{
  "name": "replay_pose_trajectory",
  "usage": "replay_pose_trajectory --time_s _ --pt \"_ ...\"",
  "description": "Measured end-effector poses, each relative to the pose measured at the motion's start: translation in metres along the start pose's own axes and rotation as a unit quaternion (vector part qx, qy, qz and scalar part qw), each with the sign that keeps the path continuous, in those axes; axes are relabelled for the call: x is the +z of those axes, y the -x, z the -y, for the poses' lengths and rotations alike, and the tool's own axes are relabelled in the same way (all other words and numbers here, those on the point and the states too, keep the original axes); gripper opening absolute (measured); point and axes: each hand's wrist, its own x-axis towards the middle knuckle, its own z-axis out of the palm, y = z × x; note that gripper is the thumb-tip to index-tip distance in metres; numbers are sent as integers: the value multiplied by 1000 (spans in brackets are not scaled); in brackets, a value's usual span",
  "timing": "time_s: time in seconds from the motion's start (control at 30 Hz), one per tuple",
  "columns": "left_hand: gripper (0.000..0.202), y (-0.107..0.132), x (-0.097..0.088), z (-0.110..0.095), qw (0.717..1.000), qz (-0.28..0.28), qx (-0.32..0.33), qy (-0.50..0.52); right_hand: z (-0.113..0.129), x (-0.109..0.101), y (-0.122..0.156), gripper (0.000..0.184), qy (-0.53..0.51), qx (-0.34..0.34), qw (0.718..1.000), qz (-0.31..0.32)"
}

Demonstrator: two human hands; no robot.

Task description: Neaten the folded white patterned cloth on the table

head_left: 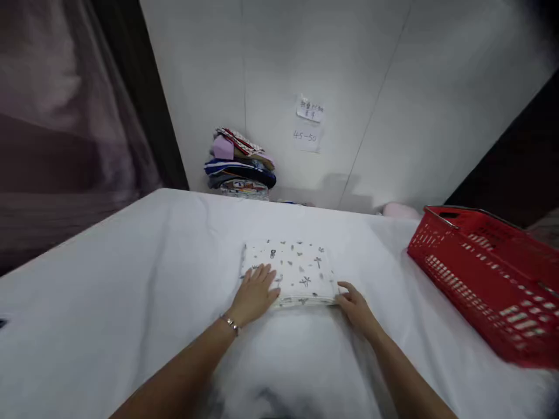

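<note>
A folded white cloth [297, 265] with small dark prints lies on the white-covered table [131, 273]. My left hand [255, 294] rests flat on its near left corner, fingers stretched out, a bracelet on the wrist. My right hand [356, 307] touches the cloth's near right edge with fingers partly curled at the corner; it is unclear whether they pinch the fabric.
A red plastic basket [489, 279] stands at the table's right side. A stack of folded colourful cloths [240, 166] sits at the far edge against the white wall, below two paper notes [308, 123]. A pink item [399, 209] lies at the far right edge.
</note>
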Motion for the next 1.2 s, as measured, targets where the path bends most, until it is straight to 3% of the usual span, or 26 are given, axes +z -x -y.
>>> replay_pose_trajectory --time_s 0.1,0.17,0.23,0.33,0.4,0.47,0.53,0.6,0.73,0.87,1.0,1.2 --pt "56 3 3 2 1000 -14 3 -2 4 -10 -1 51 120 -19 992 -20" --pt "55 3 5 2 1000 -26 7 -5 18 -9 -3 51 188 -77 978 -48" --pt "54 3 7 2 999 -35 9 -8 42 2 -7 50 225 -169 957 -77" --pt "53 2 7 2 999 -49 13 -10 82 29 -24 52 222 -306 925 -43" --pt "52 2 6 2 998 -59 16 -8 97 45 -45 58 252 -345 904 -15" --pt "52 3 4 2 998 -58 18 -5 97 53 -70 64 312 -306 899 -7" --pt "53 6 3 1 999 -46 16 -3 84 55 -94 67 369 -220 903 3" --pt "53 9 2 0 999 -33 10 4 67 55 -111 70 405 -181 896 16" --pt "54 7 -4 -1 999 8 -7 37 47 57 -122 72 430 -186 883 8" --pt "61 -23 -21 -1 991 96 -51 77 47 61 -120 71 436 -189 880 -5" --pt "69 -62 -21 9 990 -24 -137 35 46 61 -122 70 440 -190 877 -7" --pt "71 -73 10 27 985 -18 -166 37 42 59 -123 69 441 -200 875 -14"
